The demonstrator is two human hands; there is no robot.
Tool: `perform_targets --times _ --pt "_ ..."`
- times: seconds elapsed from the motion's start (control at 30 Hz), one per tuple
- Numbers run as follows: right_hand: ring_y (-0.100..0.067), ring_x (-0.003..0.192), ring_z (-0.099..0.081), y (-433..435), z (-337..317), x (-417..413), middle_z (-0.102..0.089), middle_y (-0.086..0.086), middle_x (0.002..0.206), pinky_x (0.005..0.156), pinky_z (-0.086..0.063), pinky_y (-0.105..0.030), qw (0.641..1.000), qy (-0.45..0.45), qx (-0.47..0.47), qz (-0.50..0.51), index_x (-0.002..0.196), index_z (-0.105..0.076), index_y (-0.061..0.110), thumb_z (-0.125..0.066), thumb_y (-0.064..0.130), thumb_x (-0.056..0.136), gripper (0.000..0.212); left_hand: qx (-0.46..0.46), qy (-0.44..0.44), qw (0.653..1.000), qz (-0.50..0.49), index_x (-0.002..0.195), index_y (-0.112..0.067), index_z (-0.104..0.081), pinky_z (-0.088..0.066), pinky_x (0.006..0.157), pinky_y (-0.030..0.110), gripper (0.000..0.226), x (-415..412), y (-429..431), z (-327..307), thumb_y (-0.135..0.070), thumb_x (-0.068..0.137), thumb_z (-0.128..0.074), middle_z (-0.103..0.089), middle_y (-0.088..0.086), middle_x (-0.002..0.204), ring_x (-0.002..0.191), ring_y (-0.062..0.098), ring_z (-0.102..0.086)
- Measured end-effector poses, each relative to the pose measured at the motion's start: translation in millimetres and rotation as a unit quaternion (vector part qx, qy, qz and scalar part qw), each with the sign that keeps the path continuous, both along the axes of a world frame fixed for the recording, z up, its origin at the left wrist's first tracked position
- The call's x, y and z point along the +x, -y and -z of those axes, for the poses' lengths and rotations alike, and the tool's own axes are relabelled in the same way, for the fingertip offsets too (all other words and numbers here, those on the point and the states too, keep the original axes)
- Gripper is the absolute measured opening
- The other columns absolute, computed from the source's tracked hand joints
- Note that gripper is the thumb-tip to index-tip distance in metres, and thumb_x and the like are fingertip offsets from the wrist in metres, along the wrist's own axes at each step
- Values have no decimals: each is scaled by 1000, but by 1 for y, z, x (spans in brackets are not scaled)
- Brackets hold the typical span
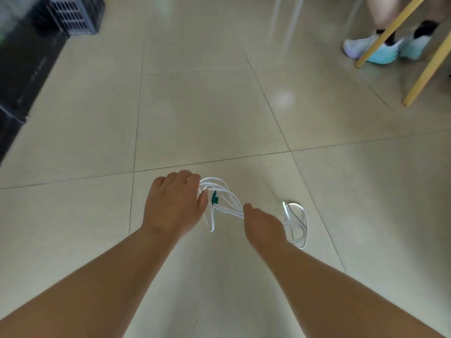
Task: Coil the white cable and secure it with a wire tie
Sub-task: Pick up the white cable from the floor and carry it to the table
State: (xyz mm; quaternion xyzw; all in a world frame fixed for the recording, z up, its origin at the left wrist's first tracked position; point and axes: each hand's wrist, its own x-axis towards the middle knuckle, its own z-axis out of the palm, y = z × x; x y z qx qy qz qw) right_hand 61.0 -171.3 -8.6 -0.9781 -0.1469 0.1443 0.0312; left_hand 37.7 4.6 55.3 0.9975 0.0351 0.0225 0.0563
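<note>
Both bare arms reach down over the beige tiled floor (219, 113), and the thin white cable (228, 203), gathered into loose loops, hangs between the two hands, held clear of the tiles and just this side of a grout line that crosses the floor. The left hand (173, 203) is curled round one end of the bundle: its fingers (192, 178) fold over the top of the loops and the thumb presses against the strands from the near side. A small green wire tie (214, 198) sits on the strands right beside that thumb; whether it is wound round them is too small to tell. One loose cable end dangles below the left hand. The right hand (263, 228) pinches the strands where they narrow together; its thumb tip is on the cable and the other fingers are tucked under the hand, out of sight. Past the right hand, more of the cable fans out in a blurred loop. Towards the floor's far left corner stands a black plastic crate (73, 15) with a grid of holes. Towards the far right corner, slanted wooden chair legs (390, 30) cross in front of another person's feet in pale turquoise shoes (380, 51) with black socks.
</note>
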Motion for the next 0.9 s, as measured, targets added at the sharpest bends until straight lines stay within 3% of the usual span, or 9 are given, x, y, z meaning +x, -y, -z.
perform_targets --times 0.07,0.1,0.2,0.33,0.43,0.67,0.83,0.9 --pt "-25 73 -67 4 -47 11 -65 -8 88 60 -48 -28 998 57 -8 2 111 -54 9 -55 11 86 25 3 15 1000 2 114 -16 -59 -40 89 37 35 7 -1 -38 -36 90 -45 -64 2 111 101 26 -60" --pt "-26 73 -65 5 -73 15 -64 -8 91 62 -47 -30 999 38 -13 4 112 -51 9 -51 10 89 23 6 20 1000 1 112 -14 -61 -41 86 38 34 9 -1 -59 -36 89 -47 -65 3 107 97 27 -61" --pt "-30 80 -58 10 -150 26 -61 -10 106 68 -40 -34 999 -28 -28 -6 120 -41 8 -33 5 94 27 7 23 1000 2 109 -14 -62 -43 83 38 33 15 -2 -129 -36 89 -49 -66 4 103 94 28 -62" --pt "-32 97 -63 7 -266 35 -60 -10 110 71 -42 -34 1000 -16 -25 -2 123 -40 9 -31 5 94 30 8 46 999 0 105 -13 -63 -44 80 38 32 21 -11 -238 -36 89 -48 -67 5 98 90 29 -64" --pt "-32 103 -61 -2 -363 38 -59 -11 114 79 -45 -35 999 -23 -27 2 127 -38 10 -31 5 94 34 30 61 998 -1 94 -13 -66 -48 69 35 35 24 -21 -329 -38 86 -42 -68 2 84 76 26 -65" --pt "-32 104 -60 -29 -579 38 -59 -11 115 80 -46 -36 999 3 -29 24 123 -39 9 -35 2 92 32 87 105 991 -1 81 -16 -68 -44 54 31 23 24 -54 -542 -38 78 -60 -65 -1 68 57 23 -61" --pt "-30 108 -58 -41 -684 46 -57 -10 119 79 -44 -34 997 38 -33 62 125 -39 10 -38 0 89 37 60 172 983 10 98 -16 -64 -45 71 34 34 22 -72 -645 -39 91 -41 -67 1 88 79 25 -63" --pt "-31 109 -58 -41 -712 50 -57 -11 120 81 -45 -35 995 55 -28 73 124 -39 9 -37 -1 89 36 67 189 980 12 93 -16 -66 -46 68 34 39 25 -76 -669 -41 89 -37 -67 1 82 74 26 -63"
